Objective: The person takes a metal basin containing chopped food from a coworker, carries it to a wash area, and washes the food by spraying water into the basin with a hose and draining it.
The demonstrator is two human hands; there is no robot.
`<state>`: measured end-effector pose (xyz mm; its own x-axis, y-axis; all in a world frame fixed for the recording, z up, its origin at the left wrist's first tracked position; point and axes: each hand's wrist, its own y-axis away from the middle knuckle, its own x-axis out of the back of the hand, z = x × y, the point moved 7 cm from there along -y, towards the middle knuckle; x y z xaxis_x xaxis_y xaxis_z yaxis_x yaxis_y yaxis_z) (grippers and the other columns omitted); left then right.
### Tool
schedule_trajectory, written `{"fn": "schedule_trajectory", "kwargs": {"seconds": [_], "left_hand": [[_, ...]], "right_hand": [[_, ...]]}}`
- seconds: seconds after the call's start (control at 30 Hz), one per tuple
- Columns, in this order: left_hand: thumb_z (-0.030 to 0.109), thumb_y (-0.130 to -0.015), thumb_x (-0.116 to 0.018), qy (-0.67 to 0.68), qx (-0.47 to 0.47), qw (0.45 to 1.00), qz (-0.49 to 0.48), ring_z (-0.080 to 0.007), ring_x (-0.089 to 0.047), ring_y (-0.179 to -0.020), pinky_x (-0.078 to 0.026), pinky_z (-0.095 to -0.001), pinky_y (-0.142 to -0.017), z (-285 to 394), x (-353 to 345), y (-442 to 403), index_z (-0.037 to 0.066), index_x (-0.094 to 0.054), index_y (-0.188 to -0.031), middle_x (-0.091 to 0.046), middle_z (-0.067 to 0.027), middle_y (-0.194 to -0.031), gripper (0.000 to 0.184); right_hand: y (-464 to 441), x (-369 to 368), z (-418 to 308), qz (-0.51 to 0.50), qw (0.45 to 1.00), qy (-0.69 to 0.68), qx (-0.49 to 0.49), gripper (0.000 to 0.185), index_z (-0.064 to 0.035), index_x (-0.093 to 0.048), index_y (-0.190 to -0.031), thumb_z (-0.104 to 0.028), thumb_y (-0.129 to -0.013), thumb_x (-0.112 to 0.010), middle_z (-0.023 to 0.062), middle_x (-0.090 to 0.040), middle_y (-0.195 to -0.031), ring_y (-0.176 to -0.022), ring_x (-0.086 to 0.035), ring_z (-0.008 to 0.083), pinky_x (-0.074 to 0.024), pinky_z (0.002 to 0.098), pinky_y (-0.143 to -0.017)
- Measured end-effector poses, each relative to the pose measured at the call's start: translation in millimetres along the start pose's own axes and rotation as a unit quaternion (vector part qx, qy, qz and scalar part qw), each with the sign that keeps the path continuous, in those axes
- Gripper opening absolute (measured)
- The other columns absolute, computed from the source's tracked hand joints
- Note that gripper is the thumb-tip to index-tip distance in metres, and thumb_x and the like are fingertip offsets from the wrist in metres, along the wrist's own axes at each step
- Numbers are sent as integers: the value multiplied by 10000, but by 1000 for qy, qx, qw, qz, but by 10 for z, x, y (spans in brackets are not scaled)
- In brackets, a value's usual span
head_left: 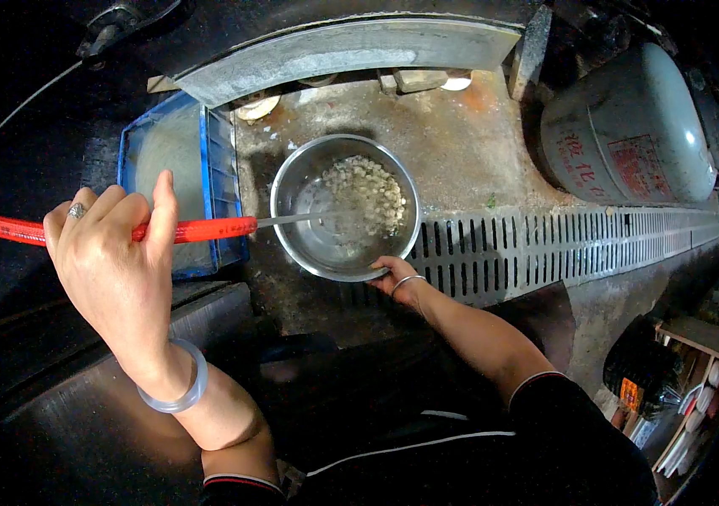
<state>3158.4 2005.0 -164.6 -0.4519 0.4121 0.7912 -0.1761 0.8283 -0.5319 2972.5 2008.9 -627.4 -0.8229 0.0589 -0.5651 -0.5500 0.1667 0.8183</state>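
Observation:
My left hand (110, 240) is closed around a red hose (216, 229), with the index finger stretched along it. Water (288, 219) streams from the hose's end into a round metal basin (283, 181). Inside the basin, small pale pieces (368, 190) lie heaped toward the right side; I cannot make out what they are. My right hand (397, 280) grips the near rim of the basin, thumb on top and the other fingers partly hidden beneath. The basin looks slightly tilted above the floor.
A blue plastic crate (206, 160) stands to the left, partly behind the hose. A slotted drain grate (537, 249) runs along the floor to the right. Beyond it stands a large grey gas cylinder (629, 126). A metal panel (351, 51) borders the far side.

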Motion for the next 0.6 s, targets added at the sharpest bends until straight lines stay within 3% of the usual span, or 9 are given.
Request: {"fn": "schedule_trajectory", "kwargs": {"seconds": [0.13, 0.6], "left_hand": [[185, -684, -640, -2, 5, 1000, -4, -190, -385, -480, -326, -289, -608, -5, -13, 6, 29, -449, -441, -390, -55, -452, 346], [202, -690, -635, -20, -7, 1000, -12, -208, -434, -507, -340, -301, -624, -37, -105, 23, 29, -478, -452, -437, -61, -469, 333]], "right_hand": [[-9, 6, -1, 2, 1000, -5, 11, 260, 35, -451, -913, 16, -664, -522, 136, -525, -899, -812, -549, 269, -499, 395, -695], [-15, 19, -4, 0, 1000, -10, 19, 264, 33, -443, -920, 6, -668, -515, 140, -526, -858, -774, -554, 269, -508, 391, -649]]}}
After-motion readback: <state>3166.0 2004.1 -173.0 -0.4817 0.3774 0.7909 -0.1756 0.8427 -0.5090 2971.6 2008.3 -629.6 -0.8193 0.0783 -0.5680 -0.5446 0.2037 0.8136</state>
